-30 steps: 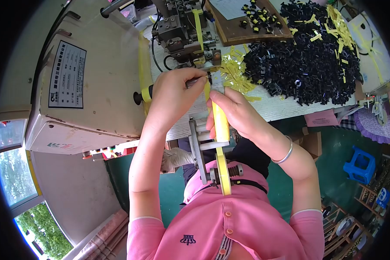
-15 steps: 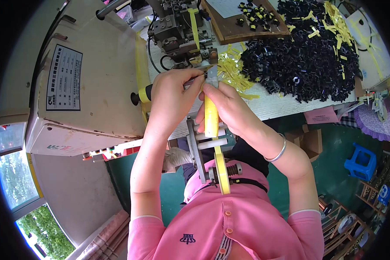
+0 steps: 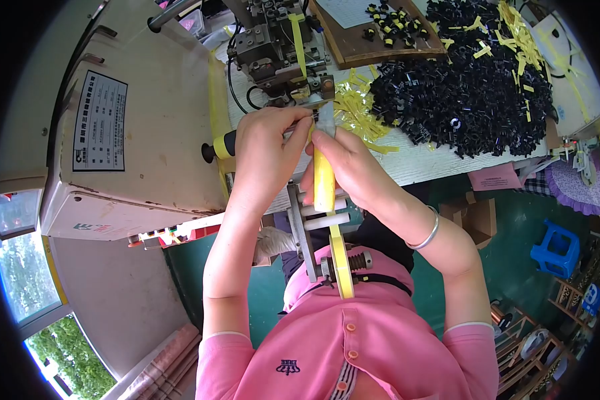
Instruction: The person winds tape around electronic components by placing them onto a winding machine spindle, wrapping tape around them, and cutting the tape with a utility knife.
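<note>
My left hand is closed in a pinch at the front of the tape machine, its thumb and index fingertips together. What lies between them is too small to make out; a tiny dark piece shows beside them. Close on the right, my right hand curls around the yellow-covered guide bar, thumb near the metal tip and fingers partly behind the bar. Whether it pinches a small part there is hidden. Below hangs a roll of yellow tape on a spring-loaded spindle.
A large heap of small black plastic parts covers the right of the table, with yellow tape scraps beside it. Behind sits a wooden tray holding several taped parts. A beige machine cabinet stands left. A blue stool is on the floor.
Both hands stay at the machine front with almost no movement. My left forearm has shifted very slightly to the right.
</note>
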Action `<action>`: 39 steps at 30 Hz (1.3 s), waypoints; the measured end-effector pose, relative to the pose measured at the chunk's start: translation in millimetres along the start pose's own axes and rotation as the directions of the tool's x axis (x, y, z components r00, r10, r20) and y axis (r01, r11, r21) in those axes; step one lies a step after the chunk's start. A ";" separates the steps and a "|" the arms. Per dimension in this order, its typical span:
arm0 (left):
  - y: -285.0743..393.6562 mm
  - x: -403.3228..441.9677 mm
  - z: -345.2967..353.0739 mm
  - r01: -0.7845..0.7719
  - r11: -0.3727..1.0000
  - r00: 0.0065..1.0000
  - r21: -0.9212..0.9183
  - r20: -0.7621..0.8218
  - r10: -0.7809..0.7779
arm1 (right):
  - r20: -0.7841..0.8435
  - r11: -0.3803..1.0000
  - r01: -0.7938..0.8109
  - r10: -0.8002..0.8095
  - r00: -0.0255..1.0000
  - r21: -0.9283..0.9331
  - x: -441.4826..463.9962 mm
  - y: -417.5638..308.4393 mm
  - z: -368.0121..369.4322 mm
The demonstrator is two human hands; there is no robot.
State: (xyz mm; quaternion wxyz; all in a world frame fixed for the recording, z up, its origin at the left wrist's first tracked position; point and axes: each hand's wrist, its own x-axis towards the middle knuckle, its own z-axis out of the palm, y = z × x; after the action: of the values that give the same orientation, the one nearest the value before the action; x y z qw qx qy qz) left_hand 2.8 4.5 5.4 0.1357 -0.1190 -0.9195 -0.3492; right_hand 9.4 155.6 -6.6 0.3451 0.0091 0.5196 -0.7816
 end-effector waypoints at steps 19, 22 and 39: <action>-6.9 -6.6 -0.4 -0.158 0.981 0.964 0.112 -0.198 0.177 | 0.015 0.410 0.365 -0.647 0.763 -0.836 -2.8 35.5 -19.7; -4.9 -9.9 3.6 -0.168 0.970 0.959 0.173 -0.200 0.202 | 0.017 0.418 0.346 -0.618 0.786 -0.840 -2.7 34.6 -22.4; 8.6 -16.9 0.9 -0.205 0.946 0.952 0.251 -0.175 0.253 | -0.130 0.225 -0.024 -0.472 0.872 -0.974 -25.8 20.2 -91.4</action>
State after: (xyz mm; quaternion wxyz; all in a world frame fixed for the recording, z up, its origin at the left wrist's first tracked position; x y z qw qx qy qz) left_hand 21.1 9.3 4.4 0.2823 -0.1725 -0.9146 -0.2325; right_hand 8.6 239.6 -55.2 0.0439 -0.1187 0.9371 -0.3254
